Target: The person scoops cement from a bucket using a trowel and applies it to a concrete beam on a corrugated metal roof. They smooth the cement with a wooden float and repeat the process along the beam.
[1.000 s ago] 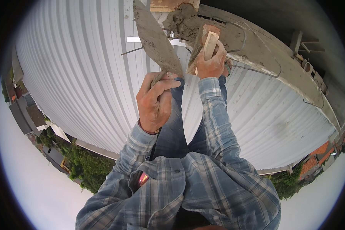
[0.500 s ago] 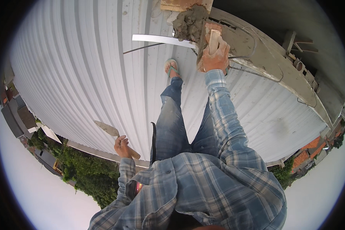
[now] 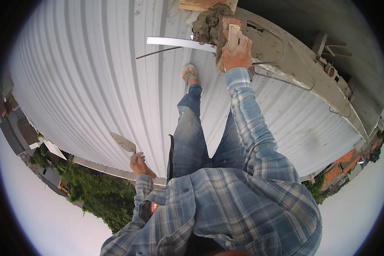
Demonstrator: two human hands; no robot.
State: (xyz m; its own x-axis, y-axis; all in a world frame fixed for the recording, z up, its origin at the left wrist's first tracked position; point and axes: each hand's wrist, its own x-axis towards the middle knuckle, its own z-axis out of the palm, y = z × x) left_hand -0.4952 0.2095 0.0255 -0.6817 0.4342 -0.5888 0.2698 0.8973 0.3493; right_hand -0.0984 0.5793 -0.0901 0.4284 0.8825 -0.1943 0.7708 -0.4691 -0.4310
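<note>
My right hand (image 3: 236, 53) is wrapped round the pale wooden handle of a plasterer's float (image 3: 233, 36), whose board is smeared with mortar. The float sits at the end of a cement-coated wall top, pressed against a lump of wet grey mortar (image 3: 207, 24). Its underside is hidden. Down at the left, my left hand (image 3: 138, 164) grips the handle of a pointed trowel (image 3: 123, 142), held over the metal roof with its blade pointing away to the upper left.
I stand on ribbed metal roofing (image 3: 102, 85), one sandalled foot (image 3: 189, 73) showing. A white strip (image 3: 179, 43) and a thin rod (image 3: 158, 53) lie ahead. Bent steel bars (image 3: 286, 81) stick out along the cement ledge (image 3: 301, 68). A wooden board (image 3: 207, 5) is at the top. Trees (image 3: 96, 187) stand beyond the roof edge.
My right hand and the float have shifted slightly forward and left, against the mortar lump. My left hand has moved a little to the right with the trowel.
</note>
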